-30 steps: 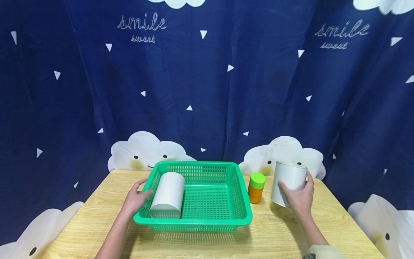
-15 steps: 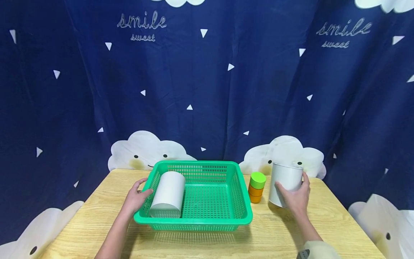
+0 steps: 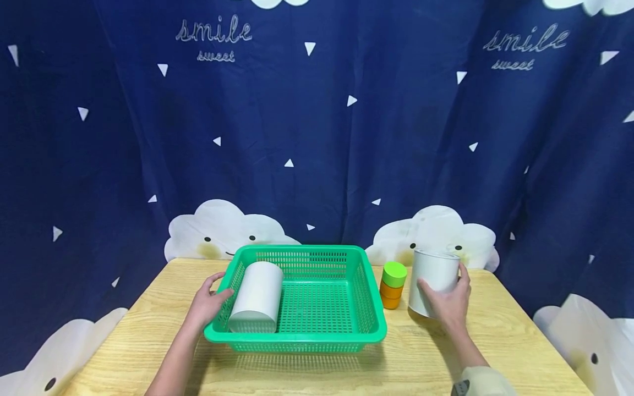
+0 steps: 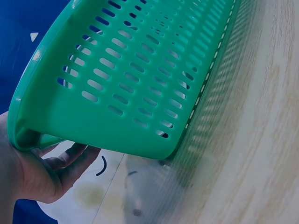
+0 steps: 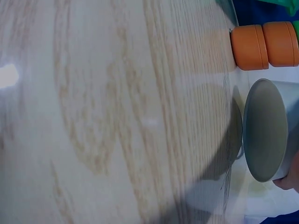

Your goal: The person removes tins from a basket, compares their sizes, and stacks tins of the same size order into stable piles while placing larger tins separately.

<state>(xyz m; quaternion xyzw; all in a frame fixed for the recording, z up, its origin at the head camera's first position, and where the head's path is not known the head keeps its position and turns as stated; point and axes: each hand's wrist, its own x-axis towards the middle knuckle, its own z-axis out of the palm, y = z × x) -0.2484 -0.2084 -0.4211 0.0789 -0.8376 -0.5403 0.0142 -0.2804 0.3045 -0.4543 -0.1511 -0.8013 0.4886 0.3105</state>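
My left hand (image 3: 210, 301) grips the left rim of a green plastic basket (image 3: 297, 339), thumb on top. In the left wrist view its fingers (image 4: 77, 163) curl under the basket's rim. A white cylinder (image 3: 258, 294) lies on its side inside, along the left wall. On the right, my right hand (image 3: 451, 302) holds a second white cylinder, can-like (image 3: 435, 278), slightly tilted, with the thumb on its near side and fingers round the right. The right wrist view shows its grey lower end (image 5: 265, 130) close over the table, its shadow beside it.
Between basket and held cylinder stands a stack of orange round pieces (image 3: 391, 297) with a green one (image 3: 394, 273) on top. All rests on a wooden table (image 3: 287, 379). A dark blue curtain (image 3: 317, 126) with clouds hangs behind the table.
My right hand has moved left with the white cylinder, nearer the orange and green stack. My left hand and the basket have stayed in place.
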